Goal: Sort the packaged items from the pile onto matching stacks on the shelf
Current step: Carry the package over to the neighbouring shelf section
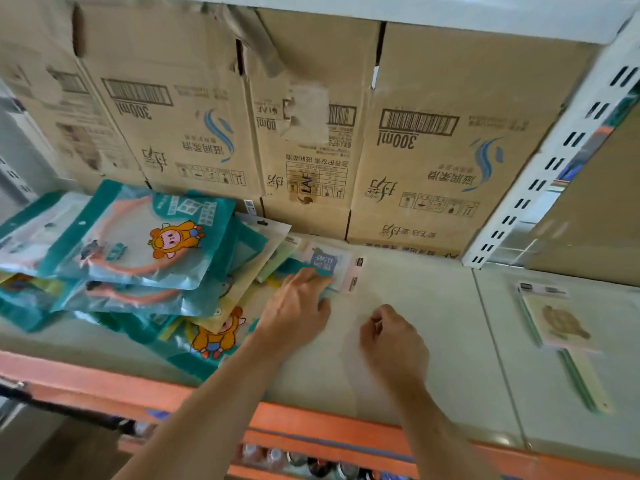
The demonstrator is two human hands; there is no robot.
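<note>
— Head view. Where is the pile?

— The pile (pixel 138 265) sits on the left part of the shelf (pixel 433 306). It is teal packets with a cartoon figure, overlapping and tilted, reaching back to the boxes (pixel 433 140).

— And the left hand?

— The left hand (pixel 294 310) lies palm down at the pile's right side, fingers fairly straight and spread. The fingertips rest on a teal packet and touch a pink packet (pixel 334 263) that lies flat just beside the pile. It curls round nothing.

— The right hand?

— The right hand (pixel 391 337) is near the left one, over bare shelf. Its knuckles are up and its fingers curled under, thumb and forefinger close together. A faint clear sheen shows under it, but I cannot tell whether it pinches anything.

— Any stack begun?

— One stack (pixel 561 323), well apart on the right panel of the shelf. It is flat cream cards with a brown print, and pale green strips run from them towards the front.

— What else?

— The boxes stand in a row along the back, their print upside down. A white slotted upright (pixel 554 168) rises at the right. An orange edge (pixel 311 424) runs along the shelf's front.
</note>
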